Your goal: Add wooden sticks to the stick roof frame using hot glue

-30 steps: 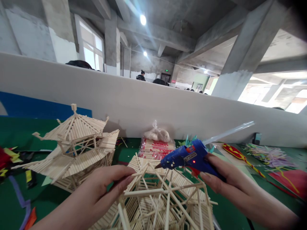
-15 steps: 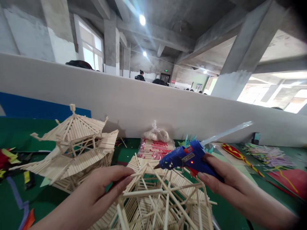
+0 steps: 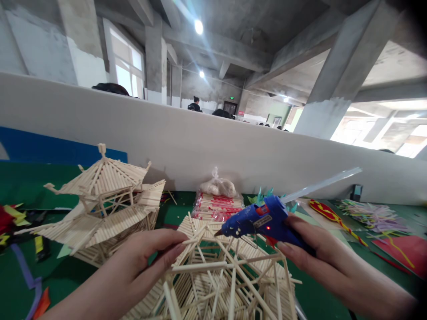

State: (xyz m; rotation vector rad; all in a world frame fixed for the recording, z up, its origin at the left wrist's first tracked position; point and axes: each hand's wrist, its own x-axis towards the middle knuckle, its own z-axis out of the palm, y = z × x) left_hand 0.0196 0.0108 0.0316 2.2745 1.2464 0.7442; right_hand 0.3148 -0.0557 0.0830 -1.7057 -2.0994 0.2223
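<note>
Paper scraps: at the far left edge of the frame I see loose red, yellow and purple strips on the green table, too jumbled to count.
Finished pagoda: one, left of centre, set back from the hands, I judge so it stays out of the way.
Left hand: mine, lower left, thumb and fingers pinched shut on a short stick at the frame's near rim, which I take as steadying that joint.
Stick frame: one, bottom centre, an open lattice (its lower part runs out of frame).
Stick packet: one red-printed bundle with one knotted plastic bag on top, centre, against the grey divider.
Glue gun: one, blue, nozzle angled down-left just above the frame's top, red lamp lit, a clear glue stick jutting from its back.
Right hand: lower right, wrapped closed round the gun's handle.
</note>
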